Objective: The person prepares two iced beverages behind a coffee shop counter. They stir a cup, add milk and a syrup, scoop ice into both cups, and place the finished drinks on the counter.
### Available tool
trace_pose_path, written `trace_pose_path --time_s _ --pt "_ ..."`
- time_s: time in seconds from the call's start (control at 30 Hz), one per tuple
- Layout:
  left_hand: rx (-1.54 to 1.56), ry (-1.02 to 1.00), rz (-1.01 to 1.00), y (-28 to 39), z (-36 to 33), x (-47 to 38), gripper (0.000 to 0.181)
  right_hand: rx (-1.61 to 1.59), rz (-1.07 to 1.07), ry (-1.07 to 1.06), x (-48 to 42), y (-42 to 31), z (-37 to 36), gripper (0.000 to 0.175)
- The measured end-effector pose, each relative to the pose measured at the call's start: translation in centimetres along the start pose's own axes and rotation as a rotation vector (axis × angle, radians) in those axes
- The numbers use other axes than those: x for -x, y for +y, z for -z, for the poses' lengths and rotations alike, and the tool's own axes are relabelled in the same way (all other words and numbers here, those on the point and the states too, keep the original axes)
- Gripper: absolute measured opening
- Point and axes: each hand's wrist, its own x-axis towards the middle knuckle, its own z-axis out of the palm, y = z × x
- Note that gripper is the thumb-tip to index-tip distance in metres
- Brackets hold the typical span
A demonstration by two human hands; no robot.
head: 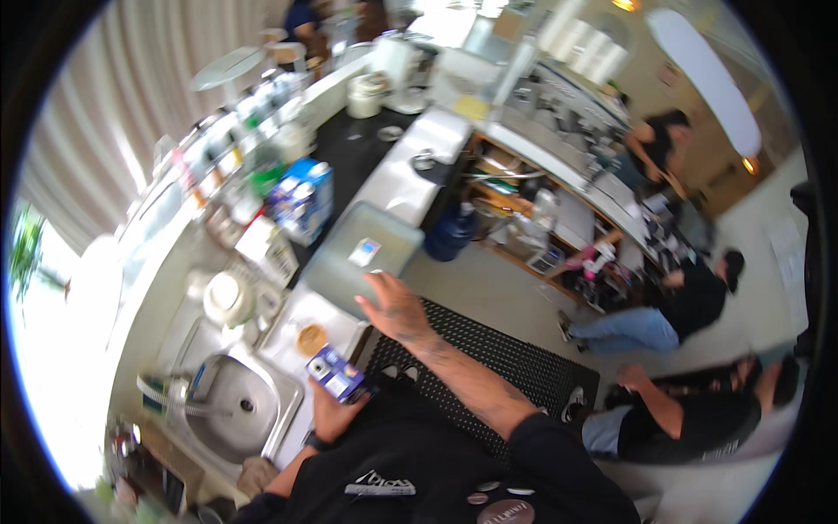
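Observation:
My left hand [334, 412] grips a small blue and white carton [335, 374] near my body, beside the counter edge. Just past the carton, a round container with tan contents [311, 338] sits on the counter. My right hand [393, 304] reaches out with its fingers apart over the near side of a large translucent plastic bin [347, 229]. A small label or packet [364, 251] shows on the bin's surface. Whether the fingertips touch the bin, I cannot tell. The picture is somewhat blurred.
A steel sink [239, 406] lies at lower left. Blue cartons [302, 200], a white jug [228, 298] and several bottles line the counter's left side. A black perforated mat [497, 360] covers the floor. Several people stand at right; a blue water jug [452, 232] is beneath the far counter.

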Motion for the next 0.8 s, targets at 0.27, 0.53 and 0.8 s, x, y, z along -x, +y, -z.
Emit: trace_pose_path --time_s 0.27,0.53,0.8 --pt "0.008 -0.234 0.082 -1.7 -0.3 -0.4 0.119 0.183 -0.135 -0.2 -2.8 7.1 -8.6 0.016" --pt "-0.048 -0.389 0.004 1.5 -0.7 -2.5 0.118 -0.543 0.122 -0.154 5.3 -2.8 3.6 0.013" --pt "-0.104 -0.533 -0.133 7.5 -3.2 -3.5 0.11 -0.533 0.106 0.075 10.3 -5.2 8.1 0.016"
